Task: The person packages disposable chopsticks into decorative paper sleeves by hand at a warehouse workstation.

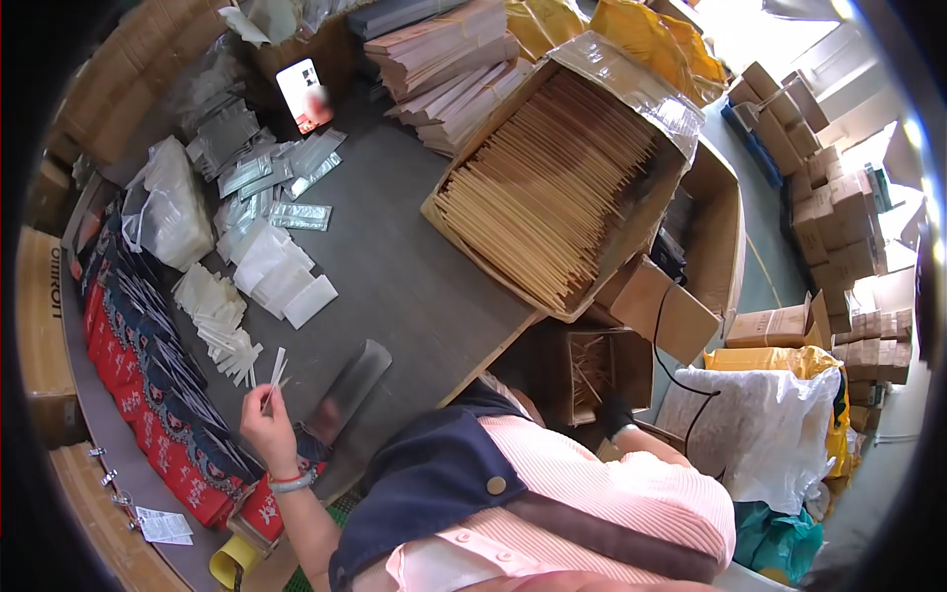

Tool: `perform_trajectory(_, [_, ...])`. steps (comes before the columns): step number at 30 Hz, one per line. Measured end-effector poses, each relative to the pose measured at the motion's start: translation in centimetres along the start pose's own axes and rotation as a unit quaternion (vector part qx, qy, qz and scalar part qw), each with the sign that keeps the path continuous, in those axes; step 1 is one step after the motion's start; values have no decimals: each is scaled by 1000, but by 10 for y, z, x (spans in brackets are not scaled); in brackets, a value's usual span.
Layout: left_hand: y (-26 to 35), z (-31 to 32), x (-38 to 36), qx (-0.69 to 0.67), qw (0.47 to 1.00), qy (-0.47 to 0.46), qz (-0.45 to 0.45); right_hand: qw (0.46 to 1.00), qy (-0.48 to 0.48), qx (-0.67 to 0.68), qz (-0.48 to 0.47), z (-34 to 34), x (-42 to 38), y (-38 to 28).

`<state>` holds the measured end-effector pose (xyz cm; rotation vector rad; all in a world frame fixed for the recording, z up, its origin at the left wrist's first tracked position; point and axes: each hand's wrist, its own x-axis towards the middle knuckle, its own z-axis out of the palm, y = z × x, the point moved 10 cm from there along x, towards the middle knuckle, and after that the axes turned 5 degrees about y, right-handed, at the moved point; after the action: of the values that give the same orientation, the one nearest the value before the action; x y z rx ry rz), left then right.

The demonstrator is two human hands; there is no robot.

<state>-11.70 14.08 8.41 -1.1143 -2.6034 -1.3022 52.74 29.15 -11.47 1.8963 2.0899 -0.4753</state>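
My left hand (264,426) is closed in a pinch on a few thin white strips (279,367), held upright over the dark table. Just beyond it lies a loose pile of similar white strips (219,321). A dark, long flat sleeve (352,388) lies to the right of this hand. My right hand (615,410), in a black glove, is down by an open cardboard box (636,347) below the table edge. Thin wooden sticks (590,367) stand in that box, next to the glove. The right fingers are too dark to make out.
A large carton (434,209) full of wooden sticks stands on the table. Further left are white packets (281,271), clear sachets (301,215), a phone (304,96) and a row of red-and-navy packages (148,395). A black cable (659,345) hangs at the right.
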Motion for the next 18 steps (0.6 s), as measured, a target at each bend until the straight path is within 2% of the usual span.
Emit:
perform_trajectory(1, [3, 10, 5, -7, 1000, -15, -3, 982, 29, 181, -54, -38, 0, -50])
perform_trajectory(2, [7, 22, 12, -15, 999, -28, -5, 927, 59, 356, -107, -79, 12, -113])
perform_trajectory(3, [17, 37, 20, -35, 998, -47, 3, 849, 24, 519, -98, -84, 35, -146])
perform_trajectory(4, [26, 51, 27, -32, 997, -32, 63, 872, 104, 419, -228, -144, 36, -196])
perform_trajectory(5, [32, 70, 35, -35, 996, -69, 53, 866, 182, 307, -351, -207, 23, -246])
perform_trajectory(6, [34, 87, 43, -4, 995, -83, 61, 838, 311, 287, -344, -257, 22, -266])
perform_trajectory(7, [41, 99, 48, 16, 989, -71, 126, 796, 435, 263, -329, -294, 20, -274])
perform_trajectory(8, [47, 110, 50, 33, 979, -57, 192, 792, 444, 261, -329, -309, 41, -279])
perform_trajectory(10, [28, 134, 47, 21, 979, -126, 161, 832, 422, 176, -314, -321, 90, -275])
perform_trajectory(11, [19, 142, 42, 16, 977, -161, 140, 867, 385, 182, -259, -314, 124, -259])
perform_trajectory(14, [34, 136, 26, 25, 975, -172, 137, 914, 339, 78, -209, -308, 184, -241])
perform_trajectory(15, [38, 134, 21, 40, 969, -178, 165, 924, 318, 59, -205, -302, 199, -239])
perform_trajectory(18, [32, 130, 15, 37, 971, -190, 140, 943, 267, 13, -196, -291, 226, -242])
